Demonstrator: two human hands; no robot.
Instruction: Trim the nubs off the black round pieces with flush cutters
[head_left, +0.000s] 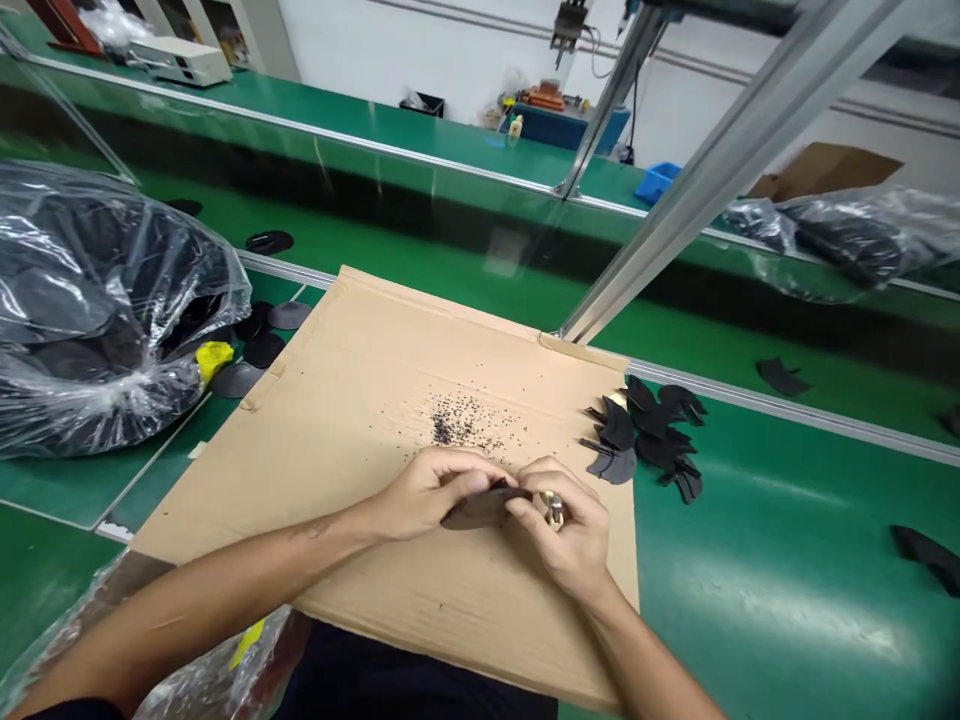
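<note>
A flat black disc-like piece [480, 508] is between my hands over the cardboard sheet [360, 340]. My left hand [427, 490] is closed on its left side, thumb on top. The thumb and fingers of my right hand [570, 520] close at the piece's right edge. A small gold and silver metal thing [553, 510] shows at the right fingers; I cannot make out its kind. Just beyond my hands, tiny black bits [450, 425] lie scattered on the cardboard. At the sheet's right edge is a pile of black curved pieces [652, 430] with thin prongs.
A clear plastic bag [112, 310] full of black discs stands at left, with loose discs [262, 350] beside it. A slanted metal post [720, 170] rises behind the cardboard. More black pieces [926, 558] lie on the green surface [780, 600] at right.
</note>
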